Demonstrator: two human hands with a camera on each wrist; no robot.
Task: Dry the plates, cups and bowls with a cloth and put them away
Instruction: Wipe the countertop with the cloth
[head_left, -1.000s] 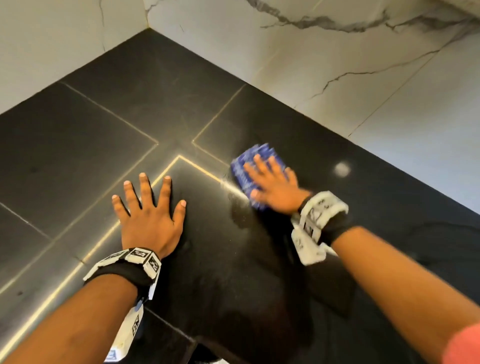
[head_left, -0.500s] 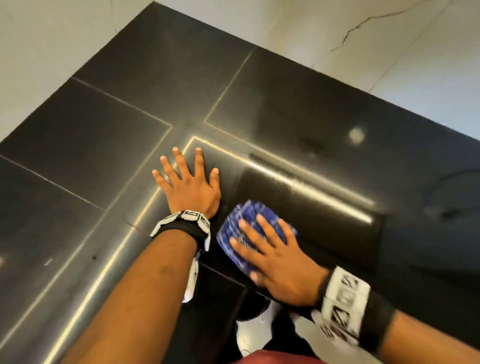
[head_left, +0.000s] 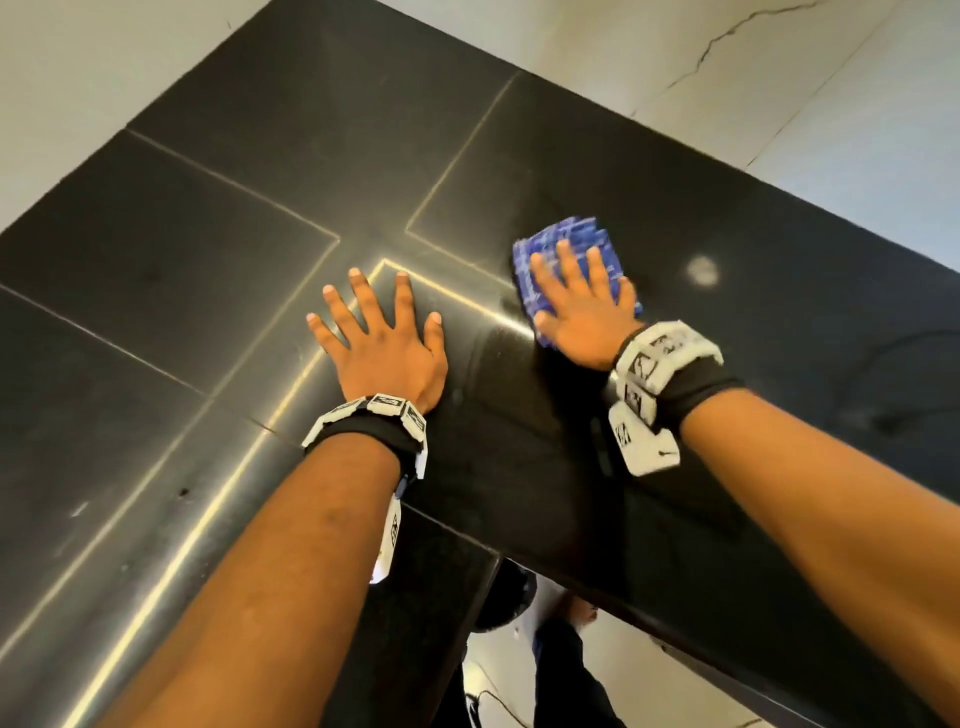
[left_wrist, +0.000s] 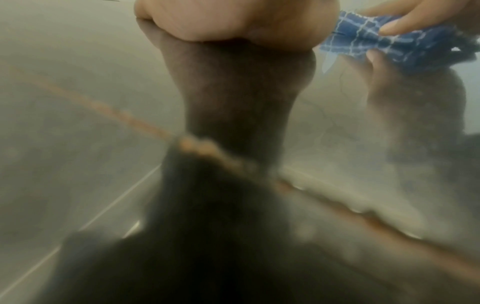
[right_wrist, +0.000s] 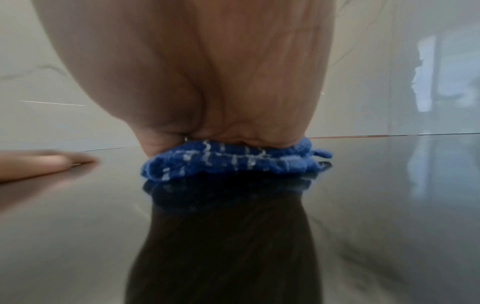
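Observation:
A folded blue checked cloth (head_left: 566, 249) lies on the black stone countertop (head_left: 208, 234). My right hand (head_left: 582, 296) presses flat on the cloth with straight spread fingers. The same cloth (right_wrist: 228, 162) shows squashed under my palm in the right wrist view, and the cloth (left_wrist: 405, 45) appears at the upper right of the left wrist view. My left hand (head_left: 384, 338) rests flat on the bare counter to the left of the cloth, fingers spread, holding nothing. No plates, cups or bowls are in view.
White marble wall tiles (head_left: 675, 62) rise behind the counter and on its left. The counter's front edge (head_left: 675, 623) runs diagonally at the lower right, with the floor and my feet below it. Pale seams cross the dark slabs.
My right hand has slid the cloth away from me and to the right, from beside my left wrist to the far slab. My left hand stays flat on the counter.

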